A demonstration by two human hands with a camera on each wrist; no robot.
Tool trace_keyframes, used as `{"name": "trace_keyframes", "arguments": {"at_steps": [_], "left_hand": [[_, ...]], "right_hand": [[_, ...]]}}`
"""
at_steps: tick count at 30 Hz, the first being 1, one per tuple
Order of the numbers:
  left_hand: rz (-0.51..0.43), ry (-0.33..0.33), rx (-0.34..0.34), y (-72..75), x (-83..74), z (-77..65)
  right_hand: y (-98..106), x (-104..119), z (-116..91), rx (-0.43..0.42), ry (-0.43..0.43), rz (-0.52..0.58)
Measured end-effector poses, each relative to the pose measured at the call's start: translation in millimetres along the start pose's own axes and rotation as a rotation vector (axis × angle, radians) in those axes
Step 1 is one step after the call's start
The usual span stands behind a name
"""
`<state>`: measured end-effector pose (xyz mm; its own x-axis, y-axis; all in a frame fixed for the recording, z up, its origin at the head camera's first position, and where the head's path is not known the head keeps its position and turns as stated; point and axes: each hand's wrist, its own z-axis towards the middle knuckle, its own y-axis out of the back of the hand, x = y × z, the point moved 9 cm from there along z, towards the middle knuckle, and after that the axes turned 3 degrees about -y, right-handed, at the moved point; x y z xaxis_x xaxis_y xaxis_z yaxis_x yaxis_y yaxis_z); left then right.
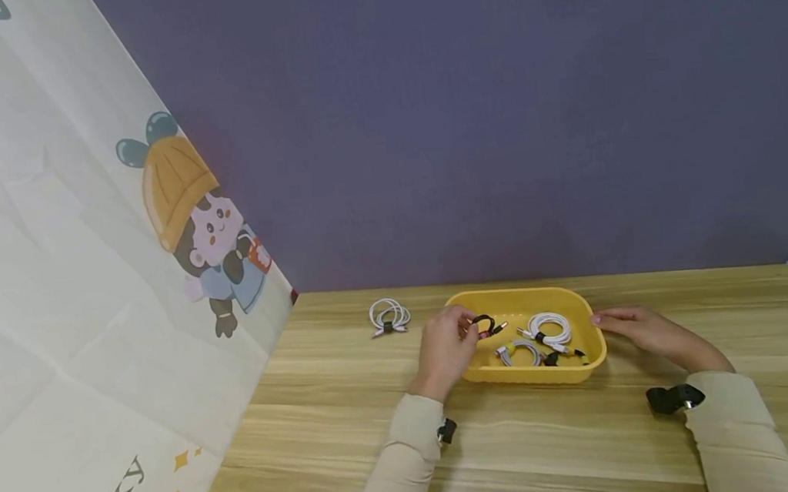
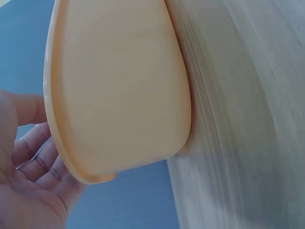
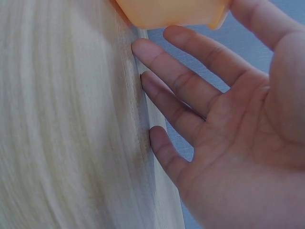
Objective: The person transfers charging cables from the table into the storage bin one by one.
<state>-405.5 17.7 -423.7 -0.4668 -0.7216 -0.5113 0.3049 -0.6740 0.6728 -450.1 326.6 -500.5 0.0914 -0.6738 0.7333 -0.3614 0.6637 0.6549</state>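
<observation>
My left hand reaches over the left rim of a yellow tray and pinches a small black cable with a metal plug. In the left wrist view the tray's outer wall covers the fingertips of the left hand, so the cable is hidden there. At the tray's right end is my right hand, its thumb at the rim. The right wrist view shows that hand with fingers spread and fairly straight beside the tray.
Inside the tray lie a coiled white cable, a grey cable with a yellow tie, and small black pieces. Another bundled white cable is on the wooden table, left of the tray. A dark wall panel stands behind.
</observation>
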Motion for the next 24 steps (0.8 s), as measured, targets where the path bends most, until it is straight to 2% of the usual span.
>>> {"name": "trace_keyframes", "arguments": {"at_steps": [15,24], "left_hand": [[0.162,-0.008,-0.019,-4.4,-4.7,1.6],[0.254,0.028,-0.022,-9.5,-4.0,5.2]], "right_hand": [[-0.6,0.3,0.5,-0.004,0.011,-0.011],[0.8,-1.3,1.9,-0.016,0.01,-0.02]]}}
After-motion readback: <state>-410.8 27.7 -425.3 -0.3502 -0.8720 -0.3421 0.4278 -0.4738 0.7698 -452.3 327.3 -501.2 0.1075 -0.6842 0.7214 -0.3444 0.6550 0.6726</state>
